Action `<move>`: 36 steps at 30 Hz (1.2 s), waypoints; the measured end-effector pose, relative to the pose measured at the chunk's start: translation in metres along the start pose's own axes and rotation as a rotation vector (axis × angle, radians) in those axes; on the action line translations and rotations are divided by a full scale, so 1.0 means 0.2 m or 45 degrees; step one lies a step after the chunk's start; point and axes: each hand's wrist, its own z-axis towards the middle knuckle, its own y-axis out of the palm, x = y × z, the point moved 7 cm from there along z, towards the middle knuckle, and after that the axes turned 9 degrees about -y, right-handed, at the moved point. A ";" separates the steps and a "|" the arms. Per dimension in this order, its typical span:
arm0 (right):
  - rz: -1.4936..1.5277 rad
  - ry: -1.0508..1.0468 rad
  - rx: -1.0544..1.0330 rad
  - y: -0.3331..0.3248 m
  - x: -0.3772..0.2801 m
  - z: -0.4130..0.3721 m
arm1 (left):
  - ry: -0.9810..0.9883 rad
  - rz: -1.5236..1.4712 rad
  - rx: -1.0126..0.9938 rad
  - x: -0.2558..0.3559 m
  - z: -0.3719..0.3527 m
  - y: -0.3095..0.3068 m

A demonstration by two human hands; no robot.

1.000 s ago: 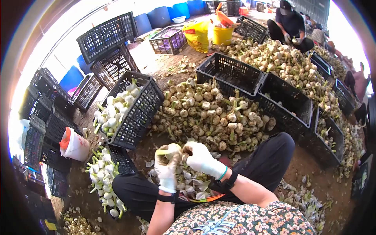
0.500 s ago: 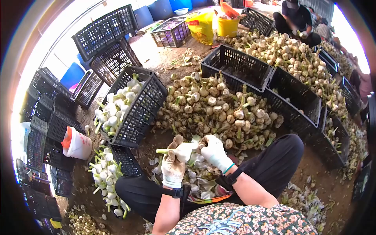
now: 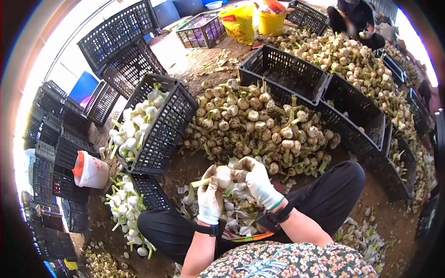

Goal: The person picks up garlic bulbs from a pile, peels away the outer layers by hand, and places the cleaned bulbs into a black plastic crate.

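Left of the lower centre, the gloved left hand (image 3: 210,201) is clamped on a garlic bulb (image 3: 224,177) near its neck, with the stem (image 3: 200,183) pointing left and slightly down, the long axis slanting gently. The bulb looks light and firm, its papery skin probably slippery and easily torn, so the neck seems the surer hold. Close by, the right hand (image 3: 260,185) curls against the bulb's right side; whether it grips, I cannot tell.
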 end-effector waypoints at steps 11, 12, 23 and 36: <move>1.235 0.277 0.067 0.01 0.19 -0.08 | 0.179 -0.365 -0.372 0.01 0.03 0.10; 1.236 0.273 0.071 0.01 0.14 -0.08 | 0.177 -0.404 -0.350 0.02 0.03 0.08; 1.196 0.175 0.189 -0.05 0.17 0.00 | -0.165 -0.615 -0.024 -0.15 0.12 -0.06; -1.397 0.023 1.166 -1.11 0.05 0.49 | 0.492 -0.559 -0.164 0.98 0.64 0.01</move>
